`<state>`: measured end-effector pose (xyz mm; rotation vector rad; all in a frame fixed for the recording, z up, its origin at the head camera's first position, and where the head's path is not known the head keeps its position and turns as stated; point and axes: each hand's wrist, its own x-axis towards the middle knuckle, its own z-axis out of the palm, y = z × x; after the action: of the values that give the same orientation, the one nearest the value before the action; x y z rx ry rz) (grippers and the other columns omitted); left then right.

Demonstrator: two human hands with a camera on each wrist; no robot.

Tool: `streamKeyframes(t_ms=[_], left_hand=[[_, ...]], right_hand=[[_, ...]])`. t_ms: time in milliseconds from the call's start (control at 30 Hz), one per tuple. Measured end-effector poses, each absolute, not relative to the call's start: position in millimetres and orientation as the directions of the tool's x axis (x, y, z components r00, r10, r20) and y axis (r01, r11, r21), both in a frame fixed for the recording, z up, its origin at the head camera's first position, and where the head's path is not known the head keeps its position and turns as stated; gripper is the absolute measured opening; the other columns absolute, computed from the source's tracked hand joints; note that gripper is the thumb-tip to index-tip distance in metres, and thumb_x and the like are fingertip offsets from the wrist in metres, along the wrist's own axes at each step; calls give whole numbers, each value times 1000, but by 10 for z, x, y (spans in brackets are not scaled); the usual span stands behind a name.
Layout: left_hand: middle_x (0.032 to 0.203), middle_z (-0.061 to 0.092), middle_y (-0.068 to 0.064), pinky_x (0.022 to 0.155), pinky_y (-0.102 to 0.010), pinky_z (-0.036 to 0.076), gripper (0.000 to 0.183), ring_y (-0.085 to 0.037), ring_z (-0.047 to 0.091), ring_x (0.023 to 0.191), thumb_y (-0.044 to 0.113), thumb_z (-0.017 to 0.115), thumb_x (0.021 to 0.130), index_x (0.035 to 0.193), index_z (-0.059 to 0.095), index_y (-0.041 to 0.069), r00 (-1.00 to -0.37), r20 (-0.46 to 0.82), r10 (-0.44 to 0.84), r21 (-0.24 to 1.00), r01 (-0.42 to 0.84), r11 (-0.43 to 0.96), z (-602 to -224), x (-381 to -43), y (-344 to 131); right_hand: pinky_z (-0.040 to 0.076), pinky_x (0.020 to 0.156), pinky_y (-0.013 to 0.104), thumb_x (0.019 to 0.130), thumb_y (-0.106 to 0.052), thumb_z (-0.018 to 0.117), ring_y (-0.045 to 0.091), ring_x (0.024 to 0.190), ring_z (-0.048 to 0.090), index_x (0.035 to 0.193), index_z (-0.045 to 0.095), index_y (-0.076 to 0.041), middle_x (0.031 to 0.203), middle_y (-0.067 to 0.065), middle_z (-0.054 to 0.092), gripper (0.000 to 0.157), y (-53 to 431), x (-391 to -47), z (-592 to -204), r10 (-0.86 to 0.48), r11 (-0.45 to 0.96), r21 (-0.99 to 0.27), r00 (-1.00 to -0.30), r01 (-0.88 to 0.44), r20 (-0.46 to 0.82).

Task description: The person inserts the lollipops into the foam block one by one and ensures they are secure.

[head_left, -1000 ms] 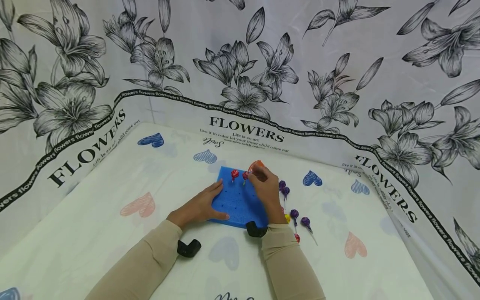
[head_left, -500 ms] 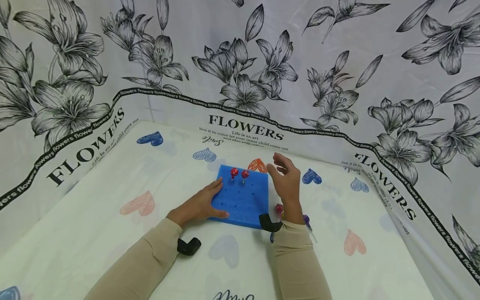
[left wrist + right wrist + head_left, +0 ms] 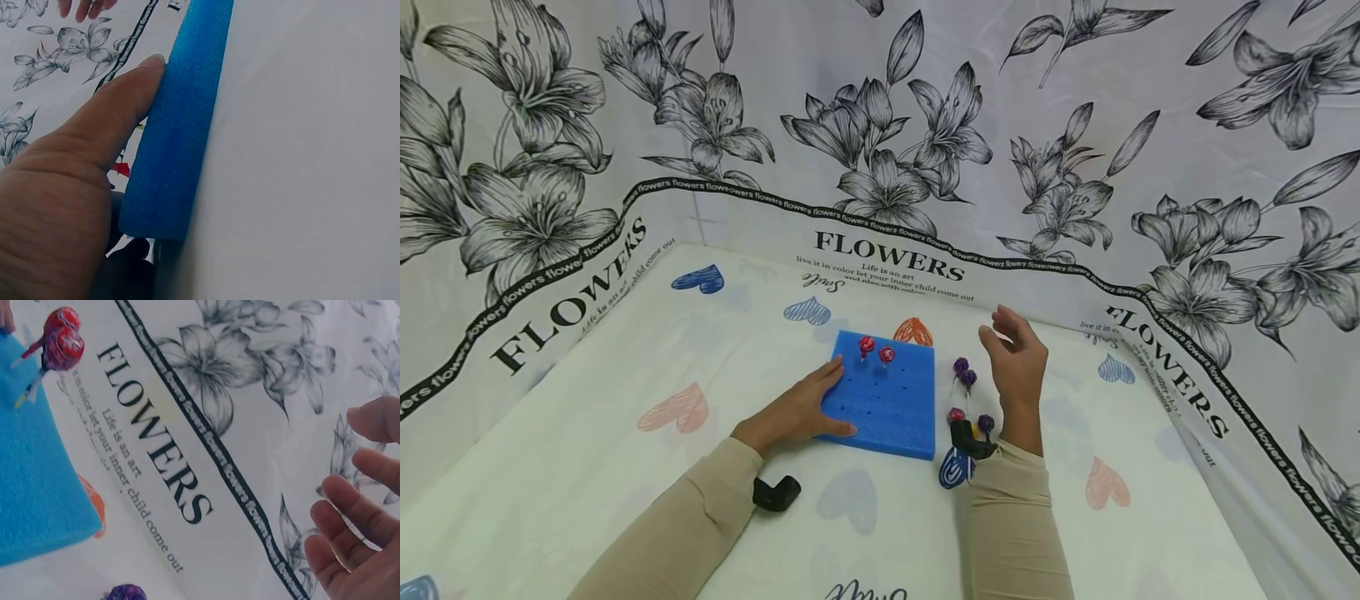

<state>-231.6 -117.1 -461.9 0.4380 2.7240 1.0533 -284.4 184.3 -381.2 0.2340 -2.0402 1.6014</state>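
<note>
A blue foam block point(image 3: 898, 412) with rows of small holes lies on the cloth. Two red-wrapped lollipops, one at the far left point(image 3: 867, 343) and one beside it point(image 3: 887, 355), stand in its far part on their sticks. My left hand point(image 3: 793, 408) rests along the block's left side, fingers extended. In the left wrist view its straight thumb point(image 3: 115, 109) lies against the foam point(image 3: 172, 137). To the right of the block, my right hand point(image 3: 1021, 367) is raised over the cloth with loosely bent fingers, holding nothing; the right wrist view shows those fingers point(image 3: 340, 509) apart.
Between the block and my right forearm lie several loose lollipops, among them purple ones point(image 3: 967, 378) and a pinkish-red one point(image 3: 956, 415); the forearm partly covers this group. A white cloth point(image 3: 722, 500) with printed hearts covers the table. Behind rises a flower-printed curtain point(image 3: 737, 225).
My right hand let go of the second red lollipop, which now stands in the foam, and moved right, past the block's edge. My left hand has stayed on the block.
</note>
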Motion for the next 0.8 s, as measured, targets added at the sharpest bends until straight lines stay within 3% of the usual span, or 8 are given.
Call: streamKeyframes(t_ms=[200, 400, 800], left_hand=[[161, 8, -3, 111, -49, 21, 109, -30, 11, 144, 52, 79, 74, 154, 22, 7, -937, -65, 342, 680, 210, 703, -4621, -2316, -1170], [161, 9, -2, 111, -49, 21, 108, -30, 11, 144, 53, 79, 74, 154, 23, 7, -938, -57, 341, 676, 215, 705, -4626, -2319, -1173], [161, 10, -3, 111, -49, 21, 108, -31, 12, 144, 53, 80, 73, 154, 23, 7, -939, -54, 340, 681, 214, 700, -4627, -2317, -1171]], right_hand=[[47, 91, 33, 89, -19, 72, 19, 108, 58, 125, 65, -10, 116, 7, 64, 38, 2045, -2897, -3906, 267, 316, -878, -855, -359, 445], [45, 94, 32, 89, -21, 72, 18, 110, 57, 124, 66, -13, 117, 5, 64, 37, 2173, -2918, -3990, 340, 265, -923, -869, -278, 359], [44, 99, 36, 89, -25, 73, 19, 111, 56, 125, 65, -10, 118, 6, 63, 39, 2181, -3027, -4305, 310, 212, -965, -926, -152, 214]])
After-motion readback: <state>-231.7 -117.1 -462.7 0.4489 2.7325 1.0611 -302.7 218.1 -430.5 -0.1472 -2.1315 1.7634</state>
